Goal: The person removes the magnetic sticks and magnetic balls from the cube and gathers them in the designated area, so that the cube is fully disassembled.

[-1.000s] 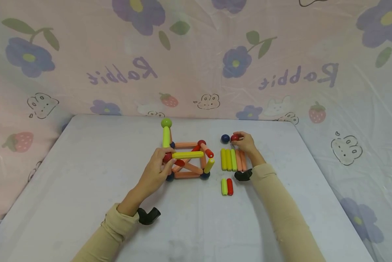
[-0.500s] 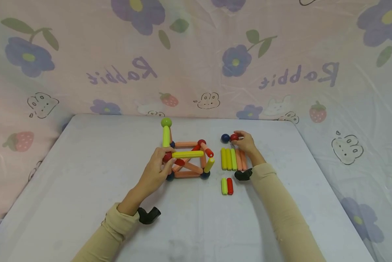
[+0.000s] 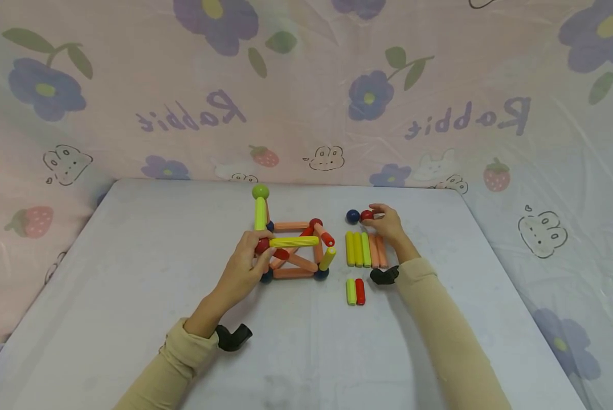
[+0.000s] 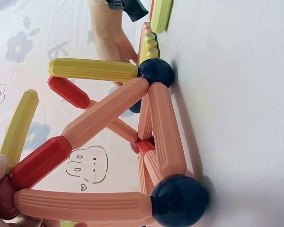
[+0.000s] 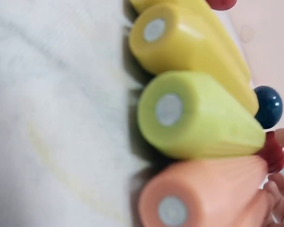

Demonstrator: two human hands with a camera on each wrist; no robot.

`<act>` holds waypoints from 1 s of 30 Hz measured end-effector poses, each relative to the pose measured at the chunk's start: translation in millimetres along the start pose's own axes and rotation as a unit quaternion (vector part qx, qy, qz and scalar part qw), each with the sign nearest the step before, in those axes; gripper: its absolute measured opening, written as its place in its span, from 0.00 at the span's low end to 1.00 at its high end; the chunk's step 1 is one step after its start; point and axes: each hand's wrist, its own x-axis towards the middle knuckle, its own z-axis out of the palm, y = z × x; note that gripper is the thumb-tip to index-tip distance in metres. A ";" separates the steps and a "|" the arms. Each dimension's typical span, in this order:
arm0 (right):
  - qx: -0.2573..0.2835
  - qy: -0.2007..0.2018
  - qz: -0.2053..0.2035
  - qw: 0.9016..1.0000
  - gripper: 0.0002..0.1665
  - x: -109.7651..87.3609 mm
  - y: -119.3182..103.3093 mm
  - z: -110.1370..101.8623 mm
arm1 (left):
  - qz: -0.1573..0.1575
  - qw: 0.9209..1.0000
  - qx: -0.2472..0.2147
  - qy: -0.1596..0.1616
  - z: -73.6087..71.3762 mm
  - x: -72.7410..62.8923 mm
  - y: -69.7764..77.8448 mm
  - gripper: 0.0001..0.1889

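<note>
Left hand point(image 3: 241, 265): thumb and fingers pinch the top red ball point(image 3: 262, 245) of the frame point(image 3: 302, 262); likely steadying that raised corner, as a yellow rod point(image 3: 293, 242) juts right of the grip, far end unsupported
Right hand point(image 3: 387, 224): thumb and fingertips pinch the loose red ball point(image 3: 367, 215), well apart from the frame, arm reaching over the spares
Frame: stands under and right of the left grip, on its own corner balls; slanted salmon rods look like bracing
Green ball point(image 3: 260, 192): beyond the left grip, at the end of a lime rod point(image 3: 260, 214)
Blue ball point(image 3: 353, 216): just left of the right grip
Rod row point(image 3: 358, 249): nearer the wearer than the right grip; yellow, lime, salmon side by side, sorted by length I'd guess, given the short pair point(image 3: 351, 291) lies separately, nearer the wearer again
Rods: straight, plastic-looking, fluted lengthwise, grey metallic discs in the ends, probably magnets
Balls: smooth, glossy, round
Table point(image 3: 147, 267): pale cover, matte, faintly creased
</note>
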 end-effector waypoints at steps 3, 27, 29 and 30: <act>-0.010 0.026 -0.005 1.000 0.30 -8.4 -3.9 -2.9 | 0.003 1.000 0.000 0.001 0.5 -0.1 -0.3 0.17; -0.095 0.041 -0.492 0.865 0.19 -134.2 -109.8 67.5 | 0.006 0.999 -0.011 -0.043 -12.0 3.0 -6.1 0.19; -0.123 0.033 -0.507 0.852 0.20 -135.6 -115.7 76.2 | 0.006 0.999 -0.015 -0.038 -14.1 2.8 -8.0 0.20; -0.136 0.029 -0.513 0.847 0.20 -135.6 -118.5 80.2 | 0.006 0.999 -0.017 -0.034 -14.7 2.4 -9.2 0.21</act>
